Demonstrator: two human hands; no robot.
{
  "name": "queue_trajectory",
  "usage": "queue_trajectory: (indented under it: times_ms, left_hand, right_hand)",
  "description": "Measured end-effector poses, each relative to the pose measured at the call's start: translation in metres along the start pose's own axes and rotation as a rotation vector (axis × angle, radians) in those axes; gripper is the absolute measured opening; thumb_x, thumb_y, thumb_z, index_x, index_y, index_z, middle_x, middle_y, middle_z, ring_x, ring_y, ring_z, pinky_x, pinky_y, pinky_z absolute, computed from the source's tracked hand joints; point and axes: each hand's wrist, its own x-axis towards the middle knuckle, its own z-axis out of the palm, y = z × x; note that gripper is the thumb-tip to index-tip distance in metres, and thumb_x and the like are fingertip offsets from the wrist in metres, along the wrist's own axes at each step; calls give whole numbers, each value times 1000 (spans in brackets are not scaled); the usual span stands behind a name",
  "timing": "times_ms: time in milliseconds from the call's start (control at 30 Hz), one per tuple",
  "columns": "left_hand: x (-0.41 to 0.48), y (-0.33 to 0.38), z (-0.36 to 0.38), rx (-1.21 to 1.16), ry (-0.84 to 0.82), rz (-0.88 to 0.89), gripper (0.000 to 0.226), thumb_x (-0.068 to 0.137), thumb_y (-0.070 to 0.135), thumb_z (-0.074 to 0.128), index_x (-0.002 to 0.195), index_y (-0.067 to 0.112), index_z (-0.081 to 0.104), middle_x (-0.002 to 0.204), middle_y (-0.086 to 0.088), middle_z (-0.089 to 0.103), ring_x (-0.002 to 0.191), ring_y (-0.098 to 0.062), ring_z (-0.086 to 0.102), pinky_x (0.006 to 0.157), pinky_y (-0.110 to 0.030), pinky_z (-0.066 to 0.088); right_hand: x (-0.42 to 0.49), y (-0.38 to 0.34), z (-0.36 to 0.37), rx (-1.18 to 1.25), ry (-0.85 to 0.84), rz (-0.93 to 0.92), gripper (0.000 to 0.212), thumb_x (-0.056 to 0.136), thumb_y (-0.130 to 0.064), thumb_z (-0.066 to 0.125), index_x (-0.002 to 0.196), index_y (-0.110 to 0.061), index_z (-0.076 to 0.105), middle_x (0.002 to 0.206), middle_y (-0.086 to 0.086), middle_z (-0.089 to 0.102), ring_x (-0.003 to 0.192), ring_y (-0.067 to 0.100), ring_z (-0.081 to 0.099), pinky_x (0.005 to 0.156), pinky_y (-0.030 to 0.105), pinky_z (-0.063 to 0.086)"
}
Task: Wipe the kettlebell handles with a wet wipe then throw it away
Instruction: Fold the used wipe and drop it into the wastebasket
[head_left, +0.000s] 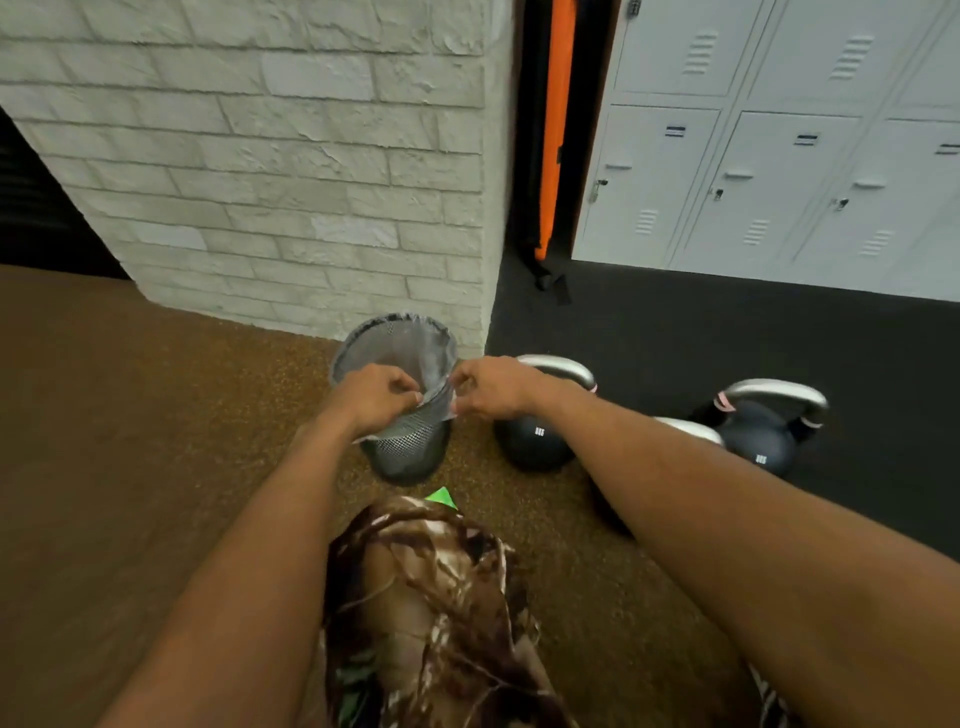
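Pinching wet wipe (438, 404) between left hand (375, 398), right hand (493, 387), over bin (410, 453)

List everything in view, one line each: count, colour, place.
Round wire-mesh waste bin: one, grey, on brown floor beside the wall.
Thin pale sheet, apparently the wet wipe: one, pale grey, over the bin's mouth.
Round kettlebells with silver handles: three, black, right of bin; one mostly hidden.
Brick wall: one, white, behind bin.
Metal lockers: one bank, pale grey, back right.
Tall upright item: one, orange-black, between wall and lockers.
Camouflage trousers: brown, bottom centre.
Left hand: fingers pinch the sheet.
Right hand: fingers pinch the sheet.
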Motion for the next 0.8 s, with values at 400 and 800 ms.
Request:
queue_trajectory:
  times_ms: [400, 800]
  left_hand:
    - [-69, 75, 6, 155, -66, 118, 29, 93, 44, 64, 119, 33, 69, 119, 3, 71, 100, -16, 65, 93, -39, 52]
    - [29, 99, 60, 415, -33, 58, 50, 92, 57, 56, 135, 31, 53, 135, -5, 62, 124, -32, 57, 97, -47, 50]
  right_hand:
    - [-86, 6, -2, 43, 91, -12, 46, 91, -36, 65, 133, -21, 56, 125, 5, 65, 112, 25, 61, 98, 41, 48]
    - [-38, 130, -13, -4, 135, 140, 58, 90, -41, 64, 142, -27, 44, 128, 2, 62, 116, 24, 57, 94, 37, 44]
